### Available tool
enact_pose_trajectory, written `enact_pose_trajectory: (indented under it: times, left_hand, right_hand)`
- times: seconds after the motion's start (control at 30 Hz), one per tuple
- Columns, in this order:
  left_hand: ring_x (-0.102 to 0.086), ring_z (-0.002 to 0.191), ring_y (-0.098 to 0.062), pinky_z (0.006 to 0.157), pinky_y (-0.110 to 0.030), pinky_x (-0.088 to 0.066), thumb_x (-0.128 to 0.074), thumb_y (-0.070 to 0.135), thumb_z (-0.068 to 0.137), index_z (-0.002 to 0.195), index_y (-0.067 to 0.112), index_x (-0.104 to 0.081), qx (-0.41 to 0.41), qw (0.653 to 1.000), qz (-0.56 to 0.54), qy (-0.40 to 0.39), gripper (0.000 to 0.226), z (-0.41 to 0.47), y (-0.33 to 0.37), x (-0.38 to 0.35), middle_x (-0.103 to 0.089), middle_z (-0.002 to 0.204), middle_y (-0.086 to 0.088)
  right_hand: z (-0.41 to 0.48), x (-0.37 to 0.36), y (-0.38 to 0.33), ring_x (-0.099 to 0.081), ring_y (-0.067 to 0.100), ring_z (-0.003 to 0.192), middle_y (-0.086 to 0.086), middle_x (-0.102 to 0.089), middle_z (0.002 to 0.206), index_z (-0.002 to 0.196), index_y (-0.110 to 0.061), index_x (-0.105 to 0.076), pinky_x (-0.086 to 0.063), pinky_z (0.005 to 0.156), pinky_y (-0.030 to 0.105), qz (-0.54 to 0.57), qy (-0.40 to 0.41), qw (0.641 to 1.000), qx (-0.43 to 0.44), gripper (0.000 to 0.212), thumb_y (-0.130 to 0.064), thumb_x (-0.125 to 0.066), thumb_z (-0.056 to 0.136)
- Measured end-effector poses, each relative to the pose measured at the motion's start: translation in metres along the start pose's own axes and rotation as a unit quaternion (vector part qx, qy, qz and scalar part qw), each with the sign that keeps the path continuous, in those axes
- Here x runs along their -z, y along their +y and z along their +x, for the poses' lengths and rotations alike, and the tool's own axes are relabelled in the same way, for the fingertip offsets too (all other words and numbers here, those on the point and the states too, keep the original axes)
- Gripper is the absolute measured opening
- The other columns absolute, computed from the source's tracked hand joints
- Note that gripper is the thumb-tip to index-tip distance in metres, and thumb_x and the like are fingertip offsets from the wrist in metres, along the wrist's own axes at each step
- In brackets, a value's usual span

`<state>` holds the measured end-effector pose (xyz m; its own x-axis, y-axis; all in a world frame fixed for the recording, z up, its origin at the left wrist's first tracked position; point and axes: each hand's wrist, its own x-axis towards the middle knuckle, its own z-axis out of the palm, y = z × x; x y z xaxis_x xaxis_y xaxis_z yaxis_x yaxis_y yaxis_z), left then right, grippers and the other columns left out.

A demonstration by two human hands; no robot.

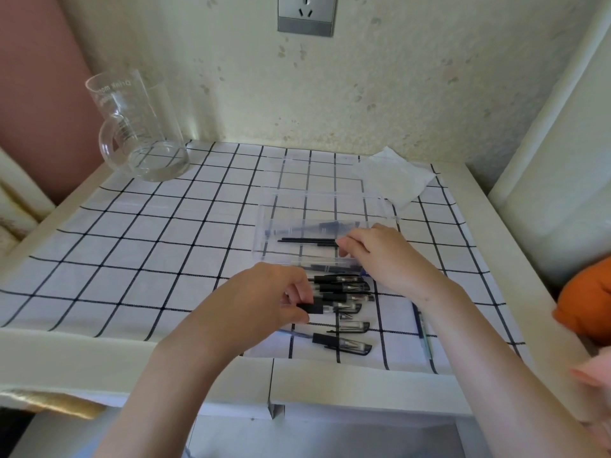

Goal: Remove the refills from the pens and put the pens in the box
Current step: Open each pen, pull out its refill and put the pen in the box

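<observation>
Clear plastic box [327, 209] sits on the checked cloth [132, 242] at 2 o'clock from table centre; the right hand [373, 252] is over its near side and pinches the right end of a thin black refill [307, 240] lying inside. Left hand [264, 295], at 6 o'clock of the box, pinches the black end of a pen [322, 308] in the pens [344, 287] pile just before the box. Glass jug [139, 127] at 10 o'clock, tissue [396, 176] at 1.
</observation>
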<state>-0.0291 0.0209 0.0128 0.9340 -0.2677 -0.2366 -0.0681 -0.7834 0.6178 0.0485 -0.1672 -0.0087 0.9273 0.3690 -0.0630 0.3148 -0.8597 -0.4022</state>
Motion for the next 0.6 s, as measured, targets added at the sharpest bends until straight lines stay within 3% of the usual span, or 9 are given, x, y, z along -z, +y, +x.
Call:
enact_pose_trajectory:
  times: [0.1,0.17,0.23,0.33,0.47,0.6]
  left_hand:
    - [-0.061,0.082,-0.001,0.080,-0.021,-0.051,-0.071,0.024,0.080,0.093,0.027,-0.065,0.002,1.000,-0.002,0.000,0.015,0.000,0.000,0.000,-0.065,0.087,0.013]
    - [-0.060,0.081,0.001,0.079,-0.020,-0.051,-0.071,0.024,0.079,0.092,0.028,-0.065,0.000,1.000,-0.003,0.002,0.014,0.000,0.000,0.000,-0.065,0.086,0.014]
    - [-0.060,0.080,0.001,0.079,-0.020,-0.051,-0.071,0.024,0.079,0.091,0.028,-0.065,-0.001,1.000,-0.004,0.003,0.014,0.001,0.000,-0.001,-0.065,0.085,0.014]
    - [-0.060,0.080,0.001,0.079,-0.021,-0.051,-0.071,0.024,0.080,0.091,0.028,-0.064,0.001,1.000,-0.005,0.002,0.014,0.000,0.000,0.000,-0.065,0.086,0.014]
    - [-0.060,0.081,0.000,0.080,-0.022,-0.051,-0.070,0.023,0.080,0.092,0.028,-0.064,0.003,1.000,-0.004,0.003,0.014,0.000,-0.001,0.001,-0.065,0.087,0.013]
    - [-0.060,0.081,0.002,0.078,-0.019,-0.051,-0.070,0.025,0.080,0.090,0.029,-0.064,-0.001,1.000,-0.005,0.008,0.013,0.000,-0.002,0.001,-0.065,0.086,0.013]
  right_hand:
    - [0.001,-0.001,0.000,-0.043,0.017,0.090,-0.014,-0.042,0.067,0.079,-0.029,-0.049,-0.033,0.093,0.035,-0.050,-0.040,0.998,0.012,0.032,-0.036,-0.028,0.102]
    - [0.002,-0.001,0.001,-0.042,0.016,0.091,-0.012,-0.044,0.068,0.079,-0.024,-0.053,-0.029,0.096,0.035,-0.047,-0.047,0.998,0.006,0.037,-0.040,-0.028,0.101]
    - [0.002,0.001,0.003,-0.042,0.013,0.080,-0.009,-0.044,0.063,0.072,-0.018,-0.055,-0.031,0.092,0.033,-0.011,-0.041,0.999,0.007,0.042,-0.042,-0.033,0.099]
    - [-0.003,0.007,0.005,-0.045,0.012,0.067,-0.003,-0.053,0.062,0.073,-0.017,-0.060,-0.034,0.071,0.026,0.083,-0.051,0.995,0.004,0.038,-0.044,-0.045,0.095]
    - [-0.006,0.015,0.009,-0.060,0.005,0.085,-0.007,-0.068,0.087,0.088,-0.026,-0.070,-0.046,0.082,0.023,0.195,-0.048,0.980,0.003,0.007,-0.030,-0.066,0.085]
    - [-0.011,0.017,0.011,-0.056,-0.008,0.071,-0.012,-0.067,0.076,0.080,-0.025,-0.072,-0.042,0.070,0.003,0.271,0.004,0.962,0.003,0.010,-0.016,-0.075,0.077]
